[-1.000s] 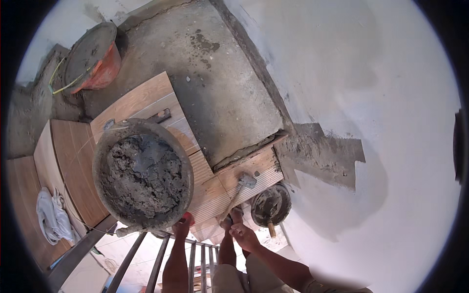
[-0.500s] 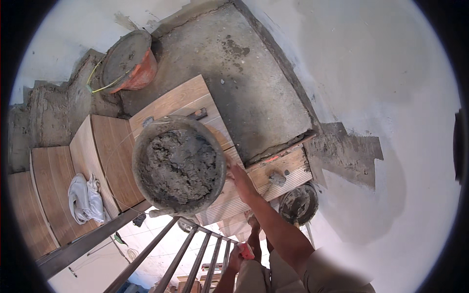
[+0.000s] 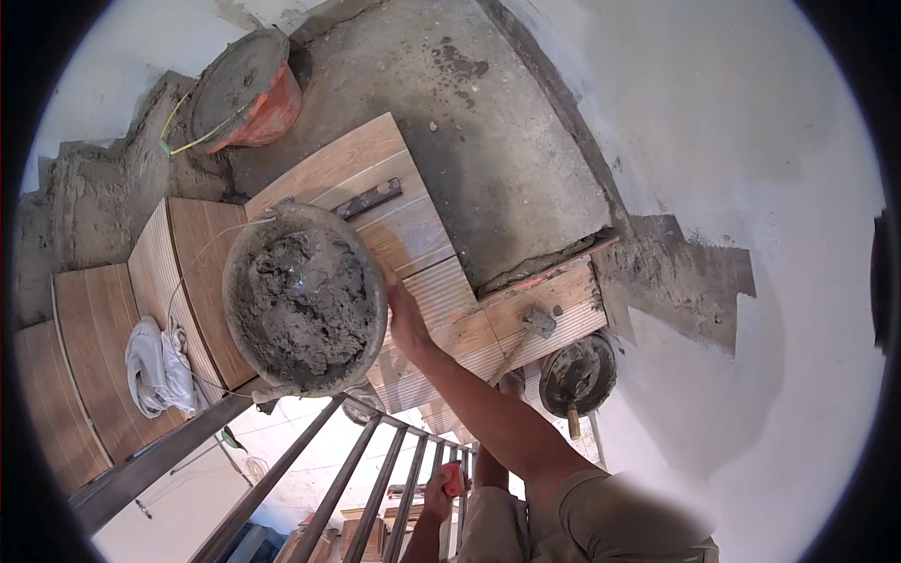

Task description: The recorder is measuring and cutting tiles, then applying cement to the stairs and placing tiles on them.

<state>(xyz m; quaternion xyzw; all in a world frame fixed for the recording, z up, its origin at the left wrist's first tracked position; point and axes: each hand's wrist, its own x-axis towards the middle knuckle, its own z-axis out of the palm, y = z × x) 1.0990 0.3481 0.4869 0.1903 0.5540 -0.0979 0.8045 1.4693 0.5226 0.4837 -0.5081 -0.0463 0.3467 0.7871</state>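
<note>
My right hand (image 3: 406, 324) grips the right rim of a large grey bucket (image 3: 300, 296) filled with lumpy wet mortar, on the wood-look tiles (image 3: 413, 244). A dark bar (image 3: 369, 198) lies just behind the bucket. My left hand (image 3: 437, 493), low by the railing, holds a small red object (image 3: 451, 479), perhaps a sponge. A mortar-caked tool (image 3: 537, 322) lies on the lower tiled step. A dark round pail (image 3: 582, 366) with a wooden handle in it stands at its right.
An orange bucket (image 3: 263, 117) of grey mix stands at the back left beside bare concrete steps (image 3: 94, 206). Tiled steps (image 3: 89, 366) descend at left with white bags (image 3: 155, 366) on them. A metal railing (image 3: 357, 469) runs along below me; a white wall (image 3: 713, 188) bounds the right.
My right hand has risen to the bucket's rim. My left hand has dropped from beside the bucket with the red object. The bucket has shifted slightly left, exposing more of the dark bar.
</note>
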